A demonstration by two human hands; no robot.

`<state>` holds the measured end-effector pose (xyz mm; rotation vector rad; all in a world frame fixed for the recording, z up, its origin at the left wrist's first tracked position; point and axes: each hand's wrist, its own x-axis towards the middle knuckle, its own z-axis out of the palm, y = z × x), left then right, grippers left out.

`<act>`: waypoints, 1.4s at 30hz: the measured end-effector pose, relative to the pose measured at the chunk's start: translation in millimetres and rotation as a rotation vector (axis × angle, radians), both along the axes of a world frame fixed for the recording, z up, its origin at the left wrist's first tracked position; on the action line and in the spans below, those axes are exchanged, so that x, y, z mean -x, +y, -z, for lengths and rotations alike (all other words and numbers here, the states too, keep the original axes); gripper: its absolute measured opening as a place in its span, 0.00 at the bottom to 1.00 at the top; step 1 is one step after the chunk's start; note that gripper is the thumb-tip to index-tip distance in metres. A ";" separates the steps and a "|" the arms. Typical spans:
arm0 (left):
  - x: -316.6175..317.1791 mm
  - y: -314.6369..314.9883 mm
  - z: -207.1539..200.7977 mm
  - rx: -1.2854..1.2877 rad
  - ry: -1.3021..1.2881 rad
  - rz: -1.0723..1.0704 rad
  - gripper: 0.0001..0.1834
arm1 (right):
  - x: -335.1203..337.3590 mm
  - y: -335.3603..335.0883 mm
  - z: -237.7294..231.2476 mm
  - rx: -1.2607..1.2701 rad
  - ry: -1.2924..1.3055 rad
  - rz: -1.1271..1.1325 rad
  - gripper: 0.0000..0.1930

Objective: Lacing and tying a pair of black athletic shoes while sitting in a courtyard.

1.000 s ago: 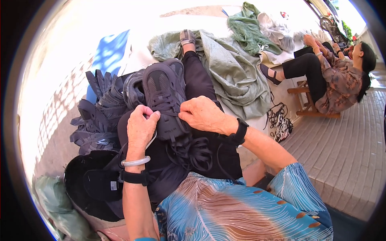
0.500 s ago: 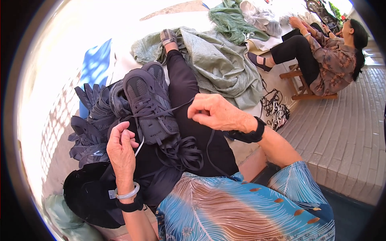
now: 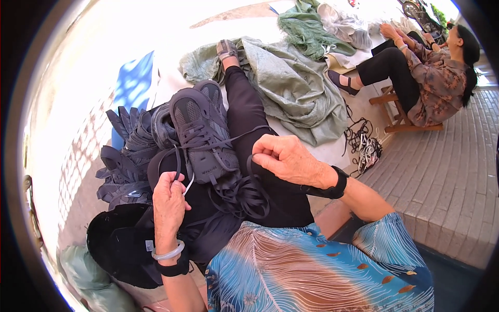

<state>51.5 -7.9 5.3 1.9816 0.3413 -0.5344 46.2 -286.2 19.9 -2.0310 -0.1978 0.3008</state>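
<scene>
a charcoal-grey mesh sneaker [image 3: 204, 117] is resting on the lap of a person wearing black trousers [image 3: 244, 99] and a blue-and-brown patterned top [image 3: 291, 270], its toe pointing away, while both hands are working its flat dark lace [image 3: 197, 136]. the left hand [image 3: 169, 203] is pinching one strand between thumb and fingers just beside the shoe, with a thin white strip [image 3: 190, 183] showing near its fingertips; the right hand [image 3: 293, 160] is gripping another strand between thumb and curled fingers on the shoe's other side. a second charcoal sneaker [image 3: 210, 91] is sitting just behind the first, and a pile of dark grey shoes [image 3: 125, 174] is lying to the left. beyond, a crumpled grey-green sheet [image 3: 291, 88] is covering part of the ground near tangled black and white cords [image 3: 368, 151], while another person in a brown floral shirt [image 3: 439, 91] is sitting on a low wooden stool [image 3: 397, 112].
</scene>
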 end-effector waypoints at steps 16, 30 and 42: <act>-5.7 3.1 0.8 -0.184 -0.091 0.142 0.13 | 10.8 -7.0 30.2 0.439 -0.446 -0.287 0.13; -10.1 11.6 14.8 -0.105 -0.146 0.037 0.12 | -12.7 -3.1 42.1 0.507 -0.181 -0.231 0.10; -26.4 7.9 24.6 -0.045 -0.138 -0.030 0.13 | -17.5 12.1 46.0 0.174 -0.118 -0.355 0.10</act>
